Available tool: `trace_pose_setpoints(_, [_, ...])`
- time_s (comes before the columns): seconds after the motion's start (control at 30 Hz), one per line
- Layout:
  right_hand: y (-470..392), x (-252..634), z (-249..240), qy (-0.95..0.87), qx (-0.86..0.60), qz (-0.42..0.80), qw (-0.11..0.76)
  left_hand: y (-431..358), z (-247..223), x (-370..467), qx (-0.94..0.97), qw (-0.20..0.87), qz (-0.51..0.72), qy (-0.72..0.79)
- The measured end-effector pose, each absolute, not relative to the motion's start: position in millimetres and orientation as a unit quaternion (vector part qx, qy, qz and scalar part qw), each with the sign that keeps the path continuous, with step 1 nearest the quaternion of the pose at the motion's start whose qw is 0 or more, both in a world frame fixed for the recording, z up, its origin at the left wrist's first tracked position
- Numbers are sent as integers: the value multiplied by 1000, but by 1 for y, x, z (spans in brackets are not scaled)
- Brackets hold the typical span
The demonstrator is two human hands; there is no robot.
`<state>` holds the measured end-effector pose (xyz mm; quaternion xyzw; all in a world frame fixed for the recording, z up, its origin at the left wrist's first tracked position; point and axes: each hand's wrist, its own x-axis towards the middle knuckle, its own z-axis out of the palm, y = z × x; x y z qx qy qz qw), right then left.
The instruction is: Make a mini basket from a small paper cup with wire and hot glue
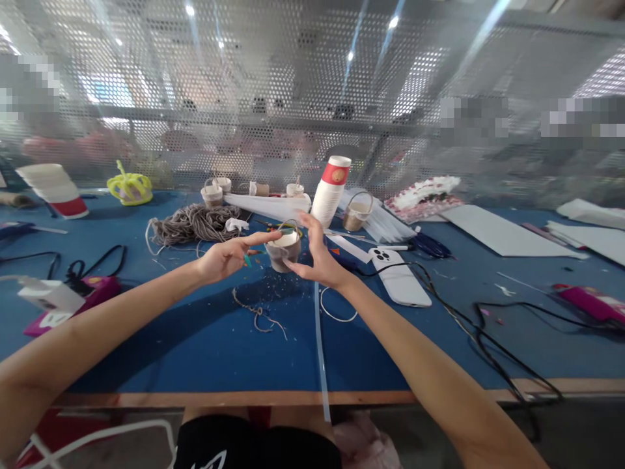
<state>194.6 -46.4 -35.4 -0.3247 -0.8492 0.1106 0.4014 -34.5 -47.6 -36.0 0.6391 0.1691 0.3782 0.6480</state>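
A small bucket-like cup (283, 254), wrapped in grey-brown yarn with a thin looped handle and a pale inside, stands upright between my hands. My left hand (229, 256) is at its left, index finger stretched to the rim and the other fingers loosely bent. On the right, my right hand (322, 257) makes a wide C, its thumb at the cup's front and its fingers raised by the handle. Whether the thumb presses on the cup I cannot tell. A small teal-tipped thing (247, 260) shows below my left fingers. Loose yarn strands (258, 312) lie in front.
Behind are a grey yarn bundle (195, 223), a leaning paper cup stack (330, 192) and another handled cup (358, 215). To the right lie a white phone (399, 277) and black cables (454, 306). A clear strip (319, 352) hangs over the table edge (244, 399).
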Motion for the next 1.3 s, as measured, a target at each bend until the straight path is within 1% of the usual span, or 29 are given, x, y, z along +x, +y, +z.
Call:
trace_pose_setpoints(0.1, [-60,190,-29,-807,-308,-70,498,-48,-38,-33,637,644,386,177])
trace_pose_setpoints(0.17, [-66,184,-28,-794,-290,-140,515,-50,-38,-31,631,647,389,181])
trace_pose_setpoints(0.23, [-70,180,-31,-806,-313,-156,478,-52,-38,-30,628,649,387,184])
trace_pose_setpoints(0.33, [-70,176,-36,-815,-367,-146,423,-55,-38,-29,626,649,387,192])
trace_pose_setpoints(0.4, [-68,175,-39,-813,-382,-141,416,-57,-38,-28,628,646,385,199])
trace_pose_setpoints(0.5, [-66,176,-40,-814,-370,-125,429,-59,-39,-28,638,645,369,203])
trace_pose_setpoints(0.6, [-66,177,-39,-831,-320,-84,447,-59,-40,-27,639,653,360,188])
trace_pose_setpoints(0.73, [-66,178,-38,-829,-274,34,486,-61,-40,-26,626,671,362,167])
trace_pose_setpoints(0.87, [-67,178,-37,-782,-301,165,520,-62,-40,-25,600,689,370,167])
trace_pose_setpoints(1.13, [-82,163,-42,-661,-363,365,546,-63,-35,-25,560,725,365,165])
trace_pose_setpoints(1.3, [-88,156,-51,-620,-375,407,557,-63,-36,-24,543,739,365,161])
